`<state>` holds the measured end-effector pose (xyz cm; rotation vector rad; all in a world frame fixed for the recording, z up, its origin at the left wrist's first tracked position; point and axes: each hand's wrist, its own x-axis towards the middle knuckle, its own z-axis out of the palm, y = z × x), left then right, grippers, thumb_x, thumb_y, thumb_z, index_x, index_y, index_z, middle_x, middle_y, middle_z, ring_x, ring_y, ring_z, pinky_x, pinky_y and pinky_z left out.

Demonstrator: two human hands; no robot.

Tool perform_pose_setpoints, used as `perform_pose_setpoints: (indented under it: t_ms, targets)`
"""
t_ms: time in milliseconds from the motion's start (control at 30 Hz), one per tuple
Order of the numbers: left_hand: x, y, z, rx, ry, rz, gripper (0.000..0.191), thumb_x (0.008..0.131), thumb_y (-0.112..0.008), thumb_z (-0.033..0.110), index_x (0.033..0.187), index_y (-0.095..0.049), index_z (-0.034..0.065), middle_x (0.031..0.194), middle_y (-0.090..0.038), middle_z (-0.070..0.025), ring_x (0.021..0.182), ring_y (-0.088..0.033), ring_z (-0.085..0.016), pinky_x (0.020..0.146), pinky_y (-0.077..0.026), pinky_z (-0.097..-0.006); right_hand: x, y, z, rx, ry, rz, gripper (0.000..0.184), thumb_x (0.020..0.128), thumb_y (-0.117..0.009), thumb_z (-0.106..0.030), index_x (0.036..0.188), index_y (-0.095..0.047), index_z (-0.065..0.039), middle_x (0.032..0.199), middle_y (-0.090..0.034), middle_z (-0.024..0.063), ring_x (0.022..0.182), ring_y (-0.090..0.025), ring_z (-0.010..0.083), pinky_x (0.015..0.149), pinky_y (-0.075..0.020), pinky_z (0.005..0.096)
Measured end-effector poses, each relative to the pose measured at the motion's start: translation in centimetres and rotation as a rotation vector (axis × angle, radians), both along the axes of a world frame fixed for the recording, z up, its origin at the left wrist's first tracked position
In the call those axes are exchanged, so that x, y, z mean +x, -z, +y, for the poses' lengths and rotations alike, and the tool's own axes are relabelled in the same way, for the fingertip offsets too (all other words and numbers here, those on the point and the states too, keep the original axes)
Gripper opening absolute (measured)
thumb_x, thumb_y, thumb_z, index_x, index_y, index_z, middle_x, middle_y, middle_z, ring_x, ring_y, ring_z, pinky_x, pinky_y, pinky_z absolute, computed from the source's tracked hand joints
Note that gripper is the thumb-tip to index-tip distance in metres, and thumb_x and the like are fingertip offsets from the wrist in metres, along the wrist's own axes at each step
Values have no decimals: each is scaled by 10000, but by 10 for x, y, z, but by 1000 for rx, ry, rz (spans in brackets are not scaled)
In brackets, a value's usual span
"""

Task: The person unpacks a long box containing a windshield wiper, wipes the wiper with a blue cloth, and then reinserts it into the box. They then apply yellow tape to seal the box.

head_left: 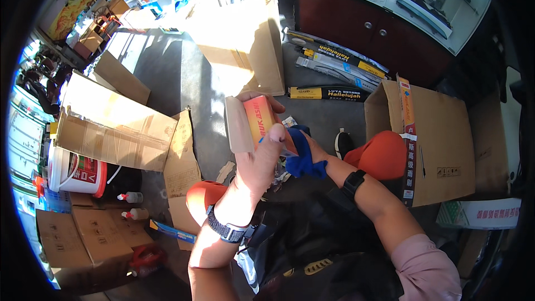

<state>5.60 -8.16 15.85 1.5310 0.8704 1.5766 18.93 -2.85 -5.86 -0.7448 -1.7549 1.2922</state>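
Observation:
In front of me my left hand (261, 154) grips a long orange and yellow printed cardboard box (262, 119), thumb on its near side and fingers around the far side. A pale flap or panel (239, 125) stands out along the box's left. My right hand (311, 150) is closed on a blue cloth (307, 156), which lies against the box's lower right end; its fingers are partly hidden by the cloth. Beneath the hands, small scraps (280, 177) lie on the floor between my knees.
Ahead stands a tall sunlit carton (261, 50) holding upright packages. Long wiper-blade boxes (328, 93) lie before a dark red cabinet (334, 12). At right is a large carton (443, 142) with a long box across it. Open cartons (121, 127), a white bucket (85, 169) and small bottles (136, 214) are at left.

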Motion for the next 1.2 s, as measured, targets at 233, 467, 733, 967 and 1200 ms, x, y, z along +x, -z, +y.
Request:
perform_pose_setpoints:
  t_ms: [233, 467, 733, 967, 1200]
  targets:
    - [3, -8, -19, 9, -98, 120, 562, 657, -783, 194, 1093, -474, 18, 971, -495, -77, 898, -496, -171, 804, -422, -308, 3, -122, -34, 74, 20, -86, 569, 687, -745, -238, 1165, -519, -27, 1073, -569, 170, 971, -591, 339, 847, -480, 399]
    - [-30, -60, -42, 74, 14, -534, 458, 744, -613, 216, 1112, -460, -10, 962, -517, -145, 870, -520, -244, 812, -427, -356, 0, -169, -62, 415, 49, -144, 578, 699, -725, -317, 1173, -528, -51, 1117, -571, 195, 1012, -584, 372, 835, -488, 413]
    - [-143, -137, -95, 298, 8, -566, 571, 680, -634, 250, 1070, -354, -59, 922, -384, -140, 850, -402, -225, 840, -334, -373, 80, -74, -50, 225, 107, -516, 534, 764, -718, -287, 1208, -538, -51, 1151, -595, 160, 1043, -601, 292, 896, -478, 351]
    - [-230, -137, -111, 294, 70, -693, 503, 627, -613, 157, 999, -347, -52, 939, -363, -157, 956, -373, -263, 927, -324, -436, 93, -80, -34, -889, -535, 1040, 358, 971, -440, -165, 1294, -468, -12, 1211, -573, 135, 1076, -578, 227, 932, -478, 346]
    - [-216, -99, -96, 267, 84, -819, 533, 632, -640, 187, 1023, -366, -49, 951, -395, -169, 933, -419, -271, 945, -340, -463, 79, -101, -44, -206, 123, 304, 467, 902, -581, -176, 1323, -426, -51, 1181, -578, 132, 1053, -580, 235, 921, -476, 351]
